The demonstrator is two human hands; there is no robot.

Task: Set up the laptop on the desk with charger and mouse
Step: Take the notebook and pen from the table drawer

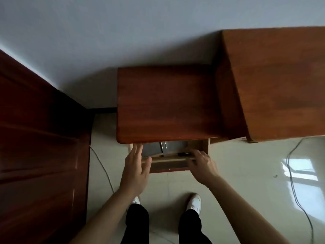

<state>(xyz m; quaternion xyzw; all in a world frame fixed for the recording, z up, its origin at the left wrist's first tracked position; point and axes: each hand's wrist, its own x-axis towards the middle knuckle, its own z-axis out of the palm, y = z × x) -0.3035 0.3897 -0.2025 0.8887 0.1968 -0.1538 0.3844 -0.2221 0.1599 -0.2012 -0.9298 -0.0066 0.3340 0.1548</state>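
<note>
Cabinet top [167, 103] overhanging open drawer [168, 158]

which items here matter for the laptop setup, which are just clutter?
Job:
- laptop, grey, in the open drawer
- desk, bare top
- left hand and right hand at the drawer front

Lying about:
- cabinet top
- dark pen-like item in the drawer
- floor cable, purpose unclear
- door

Dark wooden door [40, 147], white shoes [194, 203], glossy tiled floor [246, 173], perhaps a pen [183, 153]
</note>
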